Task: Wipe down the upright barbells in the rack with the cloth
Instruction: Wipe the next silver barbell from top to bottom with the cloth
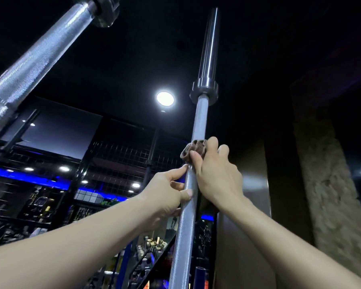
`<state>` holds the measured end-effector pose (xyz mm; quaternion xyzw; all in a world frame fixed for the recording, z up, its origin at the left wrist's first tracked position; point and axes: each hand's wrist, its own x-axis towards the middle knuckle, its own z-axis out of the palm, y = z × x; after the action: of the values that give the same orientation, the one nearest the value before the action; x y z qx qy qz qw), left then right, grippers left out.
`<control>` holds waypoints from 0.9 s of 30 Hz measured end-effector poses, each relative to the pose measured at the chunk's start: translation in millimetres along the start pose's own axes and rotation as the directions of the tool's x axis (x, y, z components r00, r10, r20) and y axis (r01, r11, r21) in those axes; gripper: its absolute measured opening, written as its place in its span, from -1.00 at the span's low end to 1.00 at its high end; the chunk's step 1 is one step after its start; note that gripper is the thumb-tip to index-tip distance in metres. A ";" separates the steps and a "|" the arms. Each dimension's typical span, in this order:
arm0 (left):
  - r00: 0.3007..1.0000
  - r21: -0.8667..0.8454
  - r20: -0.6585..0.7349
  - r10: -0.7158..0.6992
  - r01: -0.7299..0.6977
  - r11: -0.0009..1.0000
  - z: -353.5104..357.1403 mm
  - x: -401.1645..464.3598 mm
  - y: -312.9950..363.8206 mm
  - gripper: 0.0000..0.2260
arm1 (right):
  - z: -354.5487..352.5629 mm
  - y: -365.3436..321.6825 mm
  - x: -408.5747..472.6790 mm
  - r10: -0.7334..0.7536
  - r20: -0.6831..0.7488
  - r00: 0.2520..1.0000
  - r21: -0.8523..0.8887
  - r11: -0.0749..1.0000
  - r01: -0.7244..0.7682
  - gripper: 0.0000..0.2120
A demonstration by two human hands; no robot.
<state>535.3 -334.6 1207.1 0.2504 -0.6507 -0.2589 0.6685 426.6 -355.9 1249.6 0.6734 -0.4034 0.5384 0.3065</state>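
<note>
- A round ceiling lamp [165, 98] is seen lit against a dark ceiling [279, 28].
- A rough stone pillar [329, 184] is seen at the right.
- A dark wire-mesh partition [121, 151] is seen in the background, with small spotlights [64, 168] beneath it.
- Blue strip lighting [29, 177] is seen along the left.
- Shelves [40, 209] holding small, dim items are seen low in the background; what they are cannot be told.

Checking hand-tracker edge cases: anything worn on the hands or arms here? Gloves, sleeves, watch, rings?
Nothing visible. Left hand and right hand are bare, with no gloves or rings showing. Both forearms are uncovered to the frame edge, no sleeves, watch or bands. Fingernails look short and unpainted.
</note>
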 end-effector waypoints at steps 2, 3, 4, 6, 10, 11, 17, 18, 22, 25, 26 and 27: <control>1.000 -0.002 -0.004 0.000 0.000 1.000 1.2 -0.6 1.4 -0.47 | -4.6 -1.2 22.5 0.024 -0.034 0.999 0.022 0.999 -0.024 -0.61; 1.000 -0.006 -0.007 -0.004 0.004 1.000 1.6 -1.1 1.6 -0.47 | -7.5 -2.0 38.7 0.044 -0.052 0.998 0.042 0.998 -0.042 -0.60; 1.000 -0.006 -0.005 -0.006 0.006 1.000 1.9 -1.1 1.8 -0.47 | -11.1 -3.0 55.3 0.066 -0.066 0.996 0.068 0.996 -0.061 -0.59; 1.000 0.005 0.003 -0.006 0.006 1.000 1.1 0.0 1.4 -0.46 | -14.6 -4.3 79.8 0.091 -0.082 0.993 0.103 0.991 -0.082 -0.60; 1.000 0.008 0.006 -0.001 0.001 1.000 -1.5 0.9 0.5 -0.46 | -6.0 -2.9 54.1 0.064 -0.098 0.993 0.103 0.993 -0.054 -0.63; 1.000 0.004 0.005 0.002 -0.002 1.000 -1.9 1.6 0.5 -0.47 | -1.9 -1.2 37.2 0.036 -0.088 0.995 0.079 0.996 -0.029 -0.63; 1.000 0.010 0.005 0.002 -0.002 1.000 -1.1 2.1 -1.2 -0.47 | -5.3 0.8 21.1 -0.023 -0.047 0.999 -0.054 0.998 0.021 -0.63; 1.000 0.011 0.004 -0.001 0.000 1.000 -1.0 2.4 -1.2 -0.47 | -8.6 -0.6 38.1 -0.017 -0.065 0.998 -0.053 0.999 0.013 -0.60; 1.000 0.017 0.015 0.001 -0.001 1.000 -3.2 4.2 -2.0 -0.47 | -17.4 -9.1 86.0 0.060 -0.084 0.995 0.021 0.998 -0.059 -0.56; 0.999 -0.015 0.045 -0.012 0.013 1.000 -7.7 0.5 -5.1 -0.53 | -7.3 -8.8 56.7 0.050 -0.098 0.994 0.057 0.997 -0.044 -0.57; 0.999 -0.029 0.051 -0.017 0.018 0.999 -8.7 -0.7 -5.5 -0.57 | -3.2 -7.7 38.0 0.039 -0.090 0.995 0.061 0.998 -0.034 -0.59; 0.998 -0.041 0.054 -0.021 0.024 0.999 -9.1 -1.9 -6.1 -0.59 | 0.2 -6.3 18.3 0.030 -0.069 0.997 0.058 0.998 -0.026 -0.62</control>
<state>544.3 -337.8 1201.3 0.2368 -0.6600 -0.2864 0.6529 433.9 -357.0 1267.4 0.6569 -0.3863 0.5772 0.2934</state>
